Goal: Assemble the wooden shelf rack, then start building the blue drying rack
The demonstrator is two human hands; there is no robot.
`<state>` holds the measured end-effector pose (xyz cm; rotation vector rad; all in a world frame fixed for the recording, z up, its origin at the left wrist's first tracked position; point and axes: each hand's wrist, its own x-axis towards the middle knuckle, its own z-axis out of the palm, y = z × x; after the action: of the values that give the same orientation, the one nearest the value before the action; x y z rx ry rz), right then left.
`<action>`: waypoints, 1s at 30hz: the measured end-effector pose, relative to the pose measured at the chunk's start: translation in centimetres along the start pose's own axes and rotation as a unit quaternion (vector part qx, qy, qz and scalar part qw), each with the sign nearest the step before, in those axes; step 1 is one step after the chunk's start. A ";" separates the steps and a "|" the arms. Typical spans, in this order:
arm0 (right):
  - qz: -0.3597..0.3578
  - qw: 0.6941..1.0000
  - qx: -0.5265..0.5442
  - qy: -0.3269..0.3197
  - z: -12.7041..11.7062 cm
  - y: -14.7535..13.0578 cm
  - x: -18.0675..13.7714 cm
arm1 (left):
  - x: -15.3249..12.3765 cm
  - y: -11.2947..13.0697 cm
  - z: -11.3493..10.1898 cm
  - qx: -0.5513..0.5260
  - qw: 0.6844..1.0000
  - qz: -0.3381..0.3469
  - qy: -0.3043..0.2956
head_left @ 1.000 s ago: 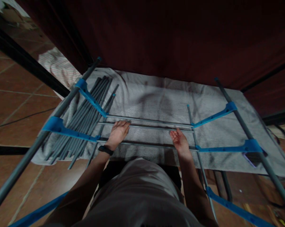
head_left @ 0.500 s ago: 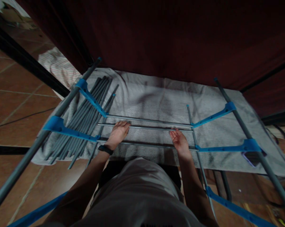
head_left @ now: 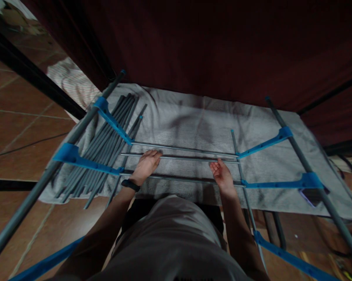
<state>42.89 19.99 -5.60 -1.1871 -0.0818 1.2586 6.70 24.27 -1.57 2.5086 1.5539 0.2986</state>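
A thin grey metal rod [head_left: 187, 158] lies crosswise between two fixed crossbars of a frame. My left hand [head_left: 148, 164], with a dark band at the wrist, is wrapped over this rod near its left end. Toward the right end, my right hand [head_left: 220, 171] pinches the same rod with the palm turned partly up. The rod's right tip reaches the thin upright tube [head_left: 240, 170] of the frame. Blue plastic brackets [head_left: 266, 184] join the thin tubes to a thick grey pole [head_left: 301, 156] on the right, and matching blue brackets [head_left: 91, 164] do so on the left.
A pile of grey tubes [head_left: 102, 152] lies at the left on a light grey cloth [head_left: 181, 117]. A phone [head_left: 313, 195] rests under the right pole. Behind hangs a dark red curtain [head_left: 207, 50]. Lower blue brackets [head_left: 292, 257] flank my body.
Almost nothing differs. The rod and both hands stay in nearly the same place, with only a tiny shift of the right fingers.
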 end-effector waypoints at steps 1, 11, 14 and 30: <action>-0.002 1.000 0.003 -0.002 0.0 0.0 -0.1 | 0.0 0.0 0.0 0.001 1.000 0.001 0.000; -0.017 1.000 0.015 -0.005 0.2 -0.2 -0.4 | 0.0 0.3 -0.4 0.000 1.000 -0.004 -0.002; -0.021 1.000 0.012 -0.004 0.2 -0.2 -0.4 | 0.0 0.3 -0.4 -0.007 1.000 -0.006 0.001; -0.045 0.999 0.006 -0.014 -0.3 0.1 -0.4 | 0.0 0.2 -0.4 0.008 1.000 -0.021 0.021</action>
<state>42.84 19.52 -5.64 -1.1444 -0.1471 1.1948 6.81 24.20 -1.16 2.4939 1.6282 0.3356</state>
